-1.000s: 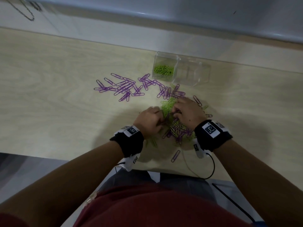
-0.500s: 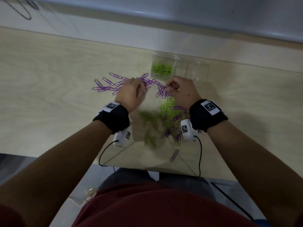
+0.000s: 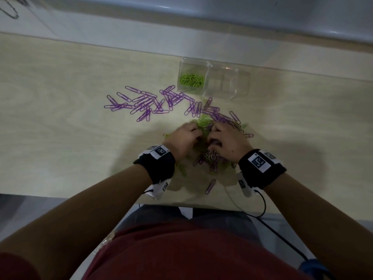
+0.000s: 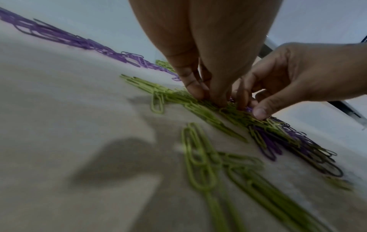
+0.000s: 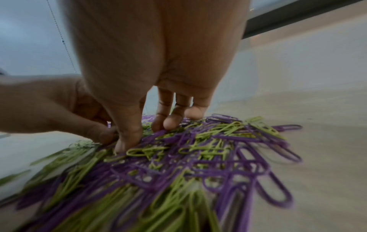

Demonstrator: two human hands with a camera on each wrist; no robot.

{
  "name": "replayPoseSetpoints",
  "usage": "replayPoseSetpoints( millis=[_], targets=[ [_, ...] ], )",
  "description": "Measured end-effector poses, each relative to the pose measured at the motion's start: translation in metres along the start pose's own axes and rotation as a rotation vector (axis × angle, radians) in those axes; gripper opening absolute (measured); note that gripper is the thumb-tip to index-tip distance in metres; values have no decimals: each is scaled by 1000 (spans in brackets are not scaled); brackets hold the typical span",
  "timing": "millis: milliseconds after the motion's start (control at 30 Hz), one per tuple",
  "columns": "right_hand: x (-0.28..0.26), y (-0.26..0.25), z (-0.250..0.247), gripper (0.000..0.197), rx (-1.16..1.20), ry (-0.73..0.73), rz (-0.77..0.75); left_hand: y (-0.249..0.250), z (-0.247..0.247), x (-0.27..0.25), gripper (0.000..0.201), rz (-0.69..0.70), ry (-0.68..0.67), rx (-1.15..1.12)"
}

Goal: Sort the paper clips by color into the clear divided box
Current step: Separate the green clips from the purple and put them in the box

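I see my left hand (image 3: 182,140) and right hand (image 3: 229,142), fingers curled, picking into the mixed heap of purple and green wire paper clips (image 5: 194,153) on the pale wooden counter (image 3: 60,138); whether either grips a clip, I cannot tell. The clear plastic divided box (image 3: 228,81) holds green clips (image 3: 191,80) in its left compartment.

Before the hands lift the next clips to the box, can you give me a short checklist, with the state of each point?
1. Box within reach, upright: ok.
2. Left compartment holds only green clips: ok.
3. Free compartment for purple: ok, the right ones look empty.
4. Both hands on the mixed pile: ok, left hand and right hand both dig in it.
5. Fingers hold one color only: cannot tell, green and purple tangle under them.
6. Purple clips already spread apart on the table: ok, but none boxed yet.
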State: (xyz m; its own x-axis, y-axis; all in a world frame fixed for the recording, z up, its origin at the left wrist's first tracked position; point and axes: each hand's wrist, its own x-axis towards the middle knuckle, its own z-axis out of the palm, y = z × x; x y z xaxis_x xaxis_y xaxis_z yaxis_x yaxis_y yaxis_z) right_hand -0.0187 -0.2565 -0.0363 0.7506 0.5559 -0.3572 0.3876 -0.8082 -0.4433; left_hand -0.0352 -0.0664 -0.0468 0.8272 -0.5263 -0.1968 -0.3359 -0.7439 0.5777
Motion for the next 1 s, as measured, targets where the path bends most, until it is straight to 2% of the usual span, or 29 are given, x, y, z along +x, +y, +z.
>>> replayPoseSetpoints(
  millis=[133, 267, 400, 500, 600, 667, 867, 1000],
  targets=[
    [-4, 3, 4, 9, 46, 57, 15, -8, -11, -5, 23, -45, 12, -41],
    [-8, 13, 3, 10, 116, 72, 2, -14, -16, -9, 27, -30, -2, -56],
    [-8, 11, -10, 13, 321, 154, 43, -14, -19, -10, 33, -167, 18, -56],
    [3, 0, -25, 12, 500, 243, 134, -12, -19, -14, 25, -239, 18, -67],
    [28, -13, -37, 12, 528, 300, 184, -8, -15, -16, 17, -312, 36, -79],
    [48, -23, -42, 12, 529, 324, 169, -2, -13, -17, 19, -344, 36, -69],
    [87, -46, -46, 13, 661, 318, 162, 11, -6, -13, 27, -446, -31, -4],
    [94, -48, -45, 8, 756, 275, 165, 12, -5, -16, 27, -394, -33, 55]
  ],
)
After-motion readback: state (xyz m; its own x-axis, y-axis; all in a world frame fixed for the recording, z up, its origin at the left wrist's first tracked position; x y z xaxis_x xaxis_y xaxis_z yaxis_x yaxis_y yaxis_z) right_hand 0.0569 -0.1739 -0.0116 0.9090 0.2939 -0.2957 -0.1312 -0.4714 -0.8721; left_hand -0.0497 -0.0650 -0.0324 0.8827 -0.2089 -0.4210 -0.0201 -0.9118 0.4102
